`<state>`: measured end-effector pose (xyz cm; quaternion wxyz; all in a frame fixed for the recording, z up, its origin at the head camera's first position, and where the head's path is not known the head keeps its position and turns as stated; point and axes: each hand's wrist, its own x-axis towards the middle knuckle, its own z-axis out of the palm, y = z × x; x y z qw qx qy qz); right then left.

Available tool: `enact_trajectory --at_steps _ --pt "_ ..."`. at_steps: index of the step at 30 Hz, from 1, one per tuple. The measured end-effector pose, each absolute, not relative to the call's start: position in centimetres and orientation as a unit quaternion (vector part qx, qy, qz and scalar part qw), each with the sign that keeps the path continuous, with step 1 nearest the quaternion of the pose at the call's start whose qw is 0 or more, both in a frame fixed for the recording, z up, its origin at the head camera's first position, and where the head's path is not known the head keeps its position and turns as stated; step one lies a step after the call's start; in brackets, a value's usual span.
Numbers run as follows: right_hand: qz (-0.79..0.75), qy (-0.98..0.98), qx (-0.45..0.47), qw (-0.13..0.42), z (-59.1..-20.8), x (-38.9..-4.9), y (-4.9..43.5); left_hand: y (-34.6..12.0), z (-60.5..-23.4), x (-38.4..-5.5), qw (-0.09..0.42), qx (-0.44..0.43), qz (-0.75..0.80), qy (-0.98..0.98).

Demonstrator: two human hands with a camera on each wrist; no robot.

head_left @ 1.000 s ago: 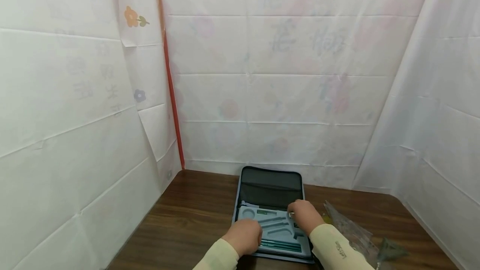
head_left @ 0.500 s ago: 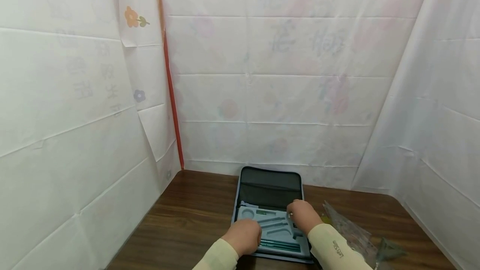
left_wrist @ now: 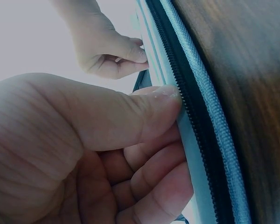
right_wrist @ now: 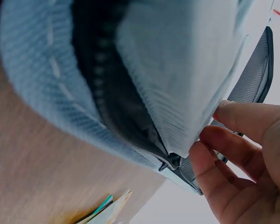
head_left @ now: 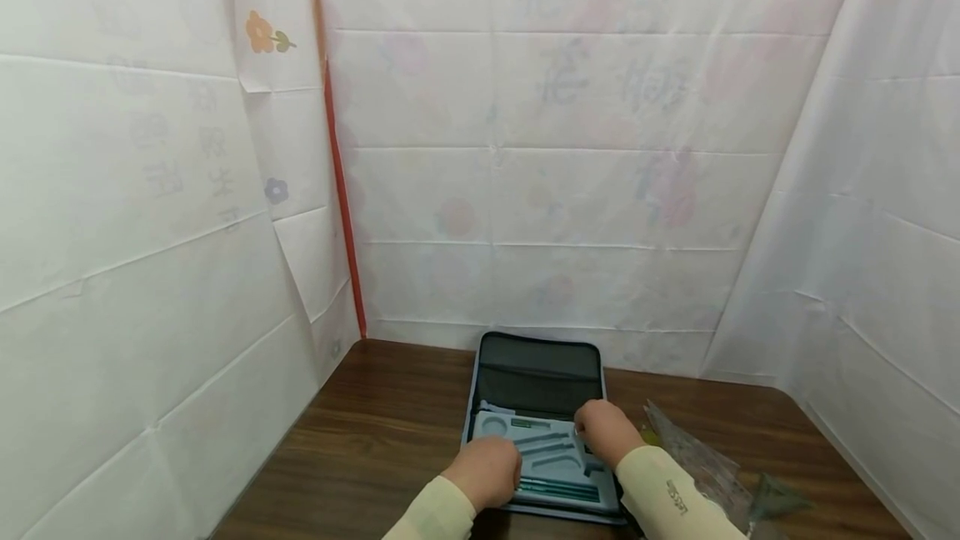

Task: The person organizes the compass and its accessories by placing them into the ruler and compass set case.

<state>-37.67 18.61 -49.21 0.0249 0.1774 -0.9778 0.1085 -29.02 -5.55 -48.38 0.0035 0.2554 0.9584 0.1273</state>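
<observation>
Pinching tray point(head_left: 553, 463) edges — table point(head_left: 375, 440) alongside.

A left sleeve point(head_left: 435, 512) and a right sleeve point(head_left: 670, 490), both pale yellow, are worn to the wrists. The right one is marked with small dark lettering point(head_left: 677, 497), too small to be read surely. The left hand point(head_left: 486, 472) and right hand point(head_left: 609, 433) are seen bare; the left thumb point(left_wrist: 156, 112) is flecked with white near its tip.
</observation>
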Motion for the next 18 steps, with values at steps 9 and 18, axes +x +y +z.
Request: enact_trajectory --at_steps 9,18 --pt "0.130 -0.968 0.212 0.039 -48.9 -37.3 19.1 -5.7 -48.4 -29.1 -0.003 0.250 0.123 0.960" --pt "0.125 -0.967 0.222 0.025 -49.2 -37.0 19.6 -5.6 -48.5 -29.2 0.005 0.261 0.115 0.958"
